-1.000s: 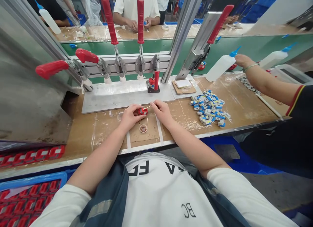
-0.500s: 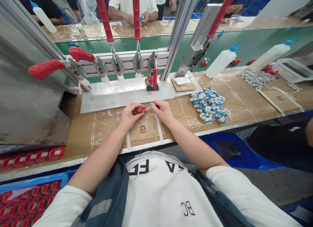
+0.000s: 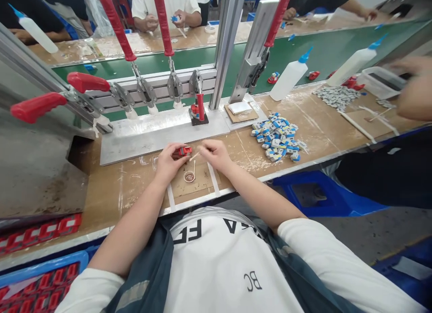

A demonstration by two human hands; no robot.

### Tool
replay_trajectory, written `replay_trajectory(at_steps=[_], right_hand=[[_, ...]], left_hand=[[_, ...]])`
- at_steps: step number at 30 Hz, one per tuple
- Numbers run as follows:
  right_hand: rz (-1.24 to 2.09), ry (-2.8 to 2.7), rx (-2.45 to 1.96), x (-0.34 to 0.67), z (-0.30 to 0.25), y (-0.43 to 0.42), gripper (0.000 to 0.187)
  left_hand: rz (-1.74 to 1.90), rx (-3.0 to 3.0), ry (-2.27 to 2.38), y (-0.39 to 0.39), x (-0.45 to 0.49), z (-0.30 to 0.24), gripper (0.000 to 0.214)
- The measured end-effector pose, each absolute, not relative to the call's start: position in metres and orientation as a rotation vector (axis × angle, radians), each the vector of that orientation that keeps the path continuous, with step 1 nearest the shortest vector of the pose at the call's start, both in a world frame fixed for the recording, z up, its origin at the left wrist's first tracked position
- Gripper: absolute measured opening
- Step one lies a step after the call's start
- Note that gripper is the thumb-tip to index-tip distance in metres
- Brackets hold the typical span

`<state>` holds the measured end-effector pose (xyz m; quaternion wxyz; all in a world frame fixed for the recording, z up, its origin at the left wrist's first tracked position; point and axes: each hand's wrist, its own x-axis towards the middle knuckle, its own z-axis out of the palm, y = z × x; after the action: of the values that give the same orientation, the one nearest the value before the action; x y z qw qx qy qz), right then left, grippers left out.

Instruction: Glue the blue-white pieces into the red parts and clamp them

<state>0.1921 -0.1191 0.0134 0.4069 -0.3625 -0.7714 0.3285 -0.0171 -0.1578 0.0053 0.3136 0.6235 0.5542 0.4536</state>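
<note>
My left hand [image 3: 168,163] is closed around a small red plastic part [image 3: 185,151], which looks like a toy vehicle body, just above the bench. Between the fingertips of my right hand [image 3: 216,154] is a thin wooden stick [image 3: 194,156], its tip slanting down to the left, close to the red part but seemingly apart from it. Below both hands, a small round cup [image 3: 189,176] with brownish contents stands on a taped-down cardboard sheet [image 3: 202,183]. A second stick [image 3: 195,166] leans in the cup.
Behind my hands stands a toggle-clamp fixture with red handles [image 3: 162,25] over a metal plate [image 3: 135,144]. Blue-and-white small parts [image 3: 276,137] lie heaped to the right, near a glue bottle [image 3: 290,79]. A co-worker's blurred arm [image 3: 415,88] reaches in at far right. Red parts fill a blue crate [image 3: 43,261].
My right hand has drawn the stick slightly back and tipped its end downward, away from the red part. The whole view has shifted a little. A co-worker's arm has come in at right.
</note>
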Motion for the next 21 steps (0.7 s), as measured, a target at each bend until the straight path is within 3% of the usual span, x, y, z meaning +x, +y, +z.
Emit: replay_trajectory(at_steps=[6, 10, 15, 21], right_hand=[[0.511, -2.633, -0.738, 0.189, 0.026, -0.15, 0.037], [0.262, -2.462, -1.222, 0.236, 0.047, -0.123, 0.04], [-0.137, -2.34, -1.905, 0.331, 0.065, -0.069, 0.028], [-0.228, -2.686, -1.874, 0.362, 0.058, -0.048, 0.031]], left_hand=[[1.354, 1.418, 1.505, -0.154, -0.021, 0.008, 0.053], [1.448, 1.337, 1.522, -0.151, -0.022, 0.008, 0.055], [1.473, 1.26, 1.537, -0.153, -0.02, 0.017, 0.058], [1.516, 1.202, 1.523, -0.157, -0.015, 0.029, 0.056]])
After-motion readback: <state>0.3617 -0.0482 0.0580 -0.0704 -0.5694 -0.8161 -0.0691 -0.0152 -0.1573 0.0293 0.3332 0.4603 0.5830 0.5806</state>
